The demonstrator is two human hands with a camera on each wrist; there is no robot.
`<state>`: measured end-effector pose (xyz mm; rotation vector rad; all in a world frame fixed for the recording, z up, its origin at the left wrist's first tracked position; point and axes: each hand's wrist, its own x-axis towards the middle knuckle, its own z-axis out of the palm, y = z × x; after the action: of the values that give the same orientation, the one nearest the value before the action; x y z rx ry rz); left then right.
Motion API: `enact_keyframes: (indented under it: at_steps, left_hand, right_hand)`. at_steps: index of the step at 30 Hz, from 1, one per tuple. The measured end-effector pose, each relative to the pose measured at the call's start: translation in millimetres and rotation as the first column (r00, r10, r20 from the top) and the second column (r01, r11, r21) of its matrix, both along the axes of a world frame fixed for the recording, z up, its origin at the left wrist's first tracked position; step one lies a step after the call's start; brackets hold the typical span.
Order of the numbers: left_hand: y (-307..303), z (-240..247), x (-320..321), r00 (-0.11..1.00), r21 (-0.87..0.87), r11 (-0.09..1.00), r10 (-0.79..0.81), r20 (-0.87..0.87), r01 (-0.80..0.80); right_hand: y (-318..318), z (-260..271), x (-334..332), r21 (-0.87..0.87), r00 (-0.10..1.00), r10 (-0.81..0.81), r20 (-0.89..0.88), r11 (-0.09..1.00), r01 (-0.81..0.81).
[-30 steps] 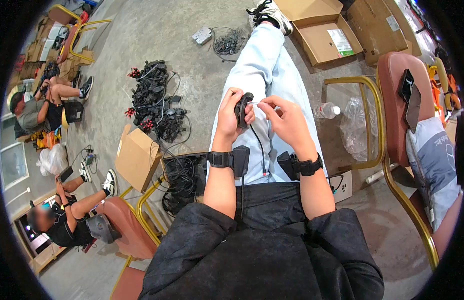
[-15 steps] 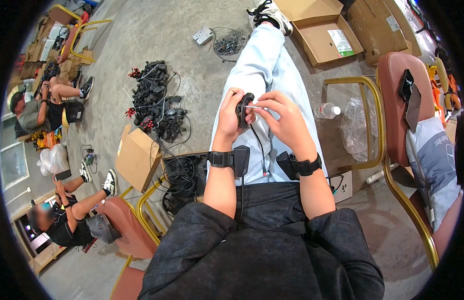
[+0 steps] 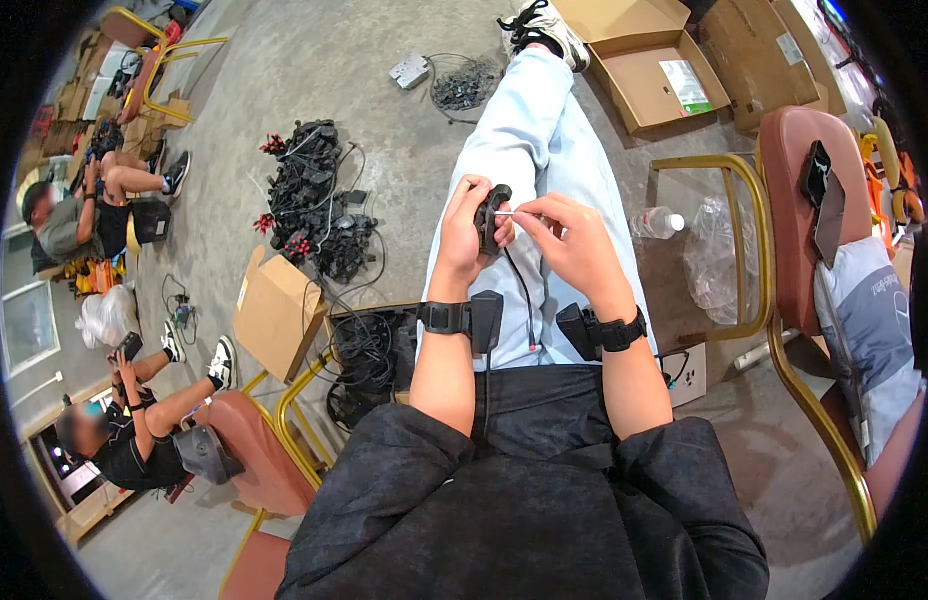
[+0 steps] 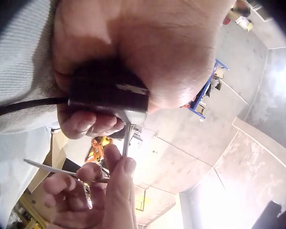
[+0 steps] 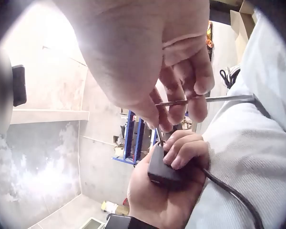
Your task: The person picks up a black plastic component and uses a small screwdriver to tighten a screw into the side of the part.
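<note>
My left hand (image 3: 458, 240) grips a small black plastic device (image 3: 495, 205) over the light-blue jeans. A black cable (image 5: 233, 193) runs out of it and hangs down over the lap. In the left wrist view, the thumb and index finger of my right hand (image 4: 109, 195) pinch a slim metal rod (image 4: 127, 140), its tip right at the device's edge. Another thin metal rod (image 5: 229, 98) lies across the other fingers of that hand in the right wrist view. The fingers of my left hand (image 5: 185, 150) curl round the device's body.
A heap of black parts and cables (image 3: 319, 200) lies on the floor to the left, beside an open cardboard box (image 3: 279, 310). Right of the legs are a plastic bottle (image 3: 657, 222) and a chair (image 3: 814, 200). Two people sit at the far left.
The right fingers shift slightly at the device, spread more half a second ago and closer together now. The left hand keeps its grip. A seated person at lower left has raised a dark handheld object.
</note>
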<state>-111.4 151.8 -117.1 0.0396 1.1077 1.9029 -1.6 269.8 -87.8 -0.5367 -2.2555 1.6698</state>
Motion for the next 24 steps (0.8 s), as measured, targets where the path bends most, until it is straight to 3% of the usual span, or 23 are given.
enact_keyframes:
  at_steps: [2,4,7,16,23,24]
  left_hand:
    - [0.5,1.0,0.8,1.000,-0.030,1.000,0.009,-0.011,-0.010]
    - [0.6,1.7,0.8,1.000,-0.032,0.999,0.011,-0.004,-0.011]
    - [0.2,1.6,1.0,1.000,-0.032,0.999,0.009,0.003,-0.008]
    - [1.6,2.8,2.9,1.000,-0.051,0.999,0.013,-0.015,-0.014]
    - [1.0,-0.1,2.2,1.000,-0.033,0.999,0.006,-0.001,-0.006]
    - [1.0,-0.6,2.1,1.000,-0.034,0.999,0.006,0.000,-0.006]
  right_hand:
    - [0.2,-2.2,0.3,0.059,1.000,0.004,0.022,0.998,-0.005]
    - [-0.6,-6.3,0.1,0.156,0.990,-0.029,-0.136,0.987,0.050]
    - [-0.3,-4.3,-0.1,0.150,0.982,-0.008,-0.191,0.988,0.037]
    - [1.7,-5.6,1.4,0.208,0.985,0.028,-0.173,0.978,0.009]
    - [1.0,-7.6,-0.2,0.179,0.981,-0.008,-0.195,0.983,0.044]
    - [1.2,-4.1,-0.1,0.037,0.998,-0.004,-0.057,0.999,0.006]
